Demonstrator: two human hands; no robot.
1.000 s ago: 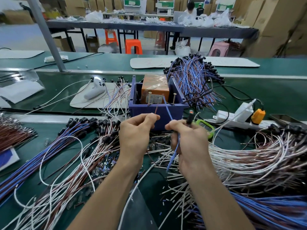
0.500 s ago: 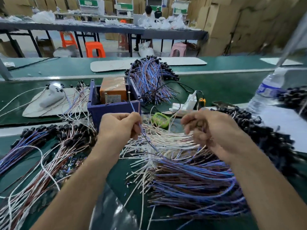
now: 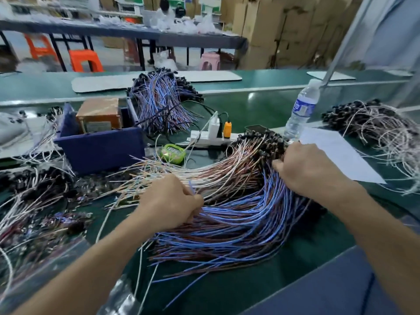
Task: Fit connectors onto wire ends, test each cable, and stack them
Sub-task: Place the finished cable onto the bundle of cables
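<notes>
Two grips on wire bundle (image 3: pixel 238 214) at middle of counter (image 3: pixel 261 105), toward near edge: left grip (image 3: pixel 169 201) clamped on blue wire (image 3: pixel 191 188); right grip (image 3: pixel 311 170) clamped on bundle at black connectors (image 3: pixel 268 144), just beside paper sheet (image 3: pixel 336 153).

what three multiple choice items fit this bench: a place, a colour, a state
1. Where does the water bottle stand? A inside the bin; B right of the power strip; C on a stool.
2. What colour is the rightmost plug on the strip? A orange; B green; C pink.
3. What is the left hand doing? A lying flat; B gripping wires of the wire bundle; C holding the bottle.
Answers: B, it stands right of the strip; A, its body is orange; B, it curls round wire ends.
</notes>
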